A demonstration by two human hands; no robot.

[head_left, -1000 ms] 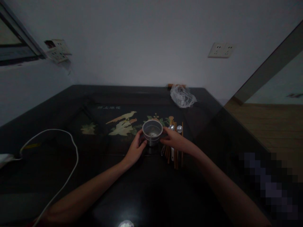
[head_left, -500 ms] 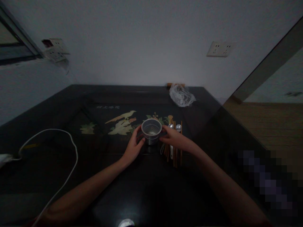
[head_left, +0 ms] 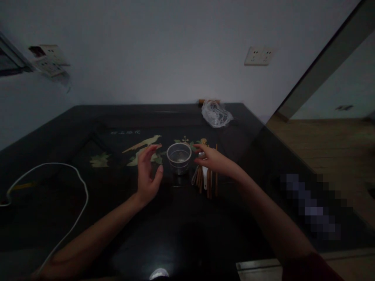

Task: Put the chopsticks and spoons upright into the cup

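Head view: a metal cup (head_left: 179, 166) upright on a black table (head_left: 166, 222).
Left hand (head_left: 148, 175), spread and released, is apart from the cup; right hand (head_left: 212, 159), fingers parted around nothing, is just beside it, over chopsticks (head_left: 216, 183).

Cannot see all the utensils (head_left: 205, 180) behind the right hand (head_left: 213, 158), read the lettering (head_left: 125, 132) or follow the window (head_left: 10, 58) past the left edge.

We locate one line of Chinese characters (head_left: 125, 132) on the tabletop (head_left: 181, 218); 上 reads second, the others blur.
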